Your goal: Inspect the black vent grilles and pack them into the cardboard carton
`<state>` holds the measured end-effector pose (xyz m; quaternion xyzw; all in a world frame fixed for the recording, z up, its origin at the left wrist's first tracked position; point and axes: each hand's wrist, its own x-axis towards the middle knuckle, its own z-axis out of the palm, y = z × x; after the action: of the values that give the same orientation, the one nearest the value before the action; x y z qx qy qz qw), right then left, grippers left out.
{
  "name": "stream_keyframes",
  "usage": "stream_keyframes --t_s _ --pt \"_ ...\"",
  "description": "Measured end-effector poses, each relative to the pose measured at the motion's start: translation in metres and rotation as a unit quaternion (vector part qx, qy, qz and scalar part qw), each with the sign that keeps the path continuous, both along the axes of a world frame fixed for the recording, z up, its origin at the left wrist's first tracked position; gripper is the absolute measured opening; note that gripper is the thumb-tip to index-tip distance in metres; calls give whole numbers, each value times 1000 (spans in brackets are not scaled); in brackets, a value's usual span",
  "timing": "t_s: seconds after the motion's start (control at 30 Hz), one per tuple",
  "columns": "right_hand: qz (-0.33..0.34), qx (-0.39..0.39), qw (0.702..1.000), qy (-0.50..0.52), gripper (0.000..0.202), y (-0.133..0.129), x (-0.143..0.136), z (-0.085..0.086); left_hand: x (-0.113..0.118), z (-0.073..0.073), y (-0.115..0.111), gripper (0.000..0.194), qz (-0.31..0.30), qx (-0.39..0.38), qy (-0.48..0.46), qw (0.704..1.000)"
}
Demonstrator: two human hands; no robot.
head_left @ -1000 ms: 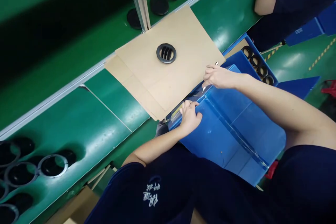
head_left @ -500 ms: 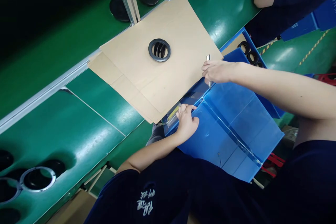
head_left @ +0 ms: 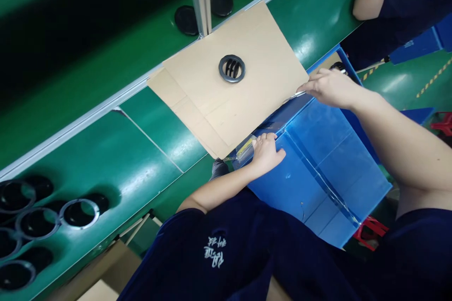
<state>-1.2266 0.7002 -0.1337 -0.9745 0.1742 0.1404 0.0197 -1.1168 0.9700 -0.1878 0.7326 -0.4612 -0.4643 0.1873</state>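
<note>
My left hand (head_left: 266, 153) rests at the rim of a blue plastic box (head_left: 303, 169), its fingers curled over the edge beside a small yellow-labelled clear packet (head_left: 243, 149). My right hand (head_left: 330, 87) is closed around a slim silvery tool (head_left: 343, 71); most of it is hidden in the fingers, so I cannot tell its exact kind. Its fingertips are at the right corner of a cardboard sheet (head_left: 208, 103), which overhangs the box. On the sheet lies a round black vent-like ring with slats (head_left: 221, 69).
Several black rings with pale rims (head_left: 79, 226) stand at the left of the green bench (head_left: 148, 150). Black discs (head_left: 221, 2) lie behind a metal post (head_left: 199, 0). A co-worker's arm (head_left: 369, 0) is at upper right, near another blue box (head_left: 344, 51).
My right hand has moved right and slightly up to the cardboard's corner, its tool tilting from near upright. My left hand stays at the box rim. The camera view has shifted.
</note>
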Motion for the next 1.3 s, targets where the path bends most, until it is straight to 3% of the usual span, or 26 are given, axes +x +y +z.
stream_keyframes --t_s 0.1,0.17,0.3,0.4,0.6,0.7,0.83,1.0,1.13,1.23,1.3 --pt "-36 53 998 -28 36 28 -4 -10 -13 3 -2 25 -69 27 103 992" --pt "-80 68 993 -62 37 41 -9 -9 -20 4 4 26 -108 8 131 986" --pt "-146 83 979 -116 35 62 -25 4 -19 -1 26 61 -52 -86 -1 995" --pt "-194 94 969 -123 34 77 -40 6 -16 -10 38 68 -97 -100 -26 990" --pt "-263 125 947 -138 38 103 -71 -14 -26 -11 46 84 -51 -100 -25 993" --pt "-291 181 922 -180 41 117 -82 -27 -24 -9 38 79 -13 -88 -18 996" --pt "-251 179 934 -180 38 126 -86 -40 -14 -10 18 59 77 -21 -3 997" --pt "-140 71 976 -150 37 108 -73 -32 -12 3 4 24 93 4 34 995" --pt "-18 25 995 -97 35 81 -52 -9 -17 31 16 18 37 -85 37 995" --pt "-1 19 995 -96 36 71 -36 -1 -17 48 39 27 5 -164 48 985" --pt "-10 38 994 -101 38 74 -27 -3 -12 51 54 36 -8 -214 94 972"
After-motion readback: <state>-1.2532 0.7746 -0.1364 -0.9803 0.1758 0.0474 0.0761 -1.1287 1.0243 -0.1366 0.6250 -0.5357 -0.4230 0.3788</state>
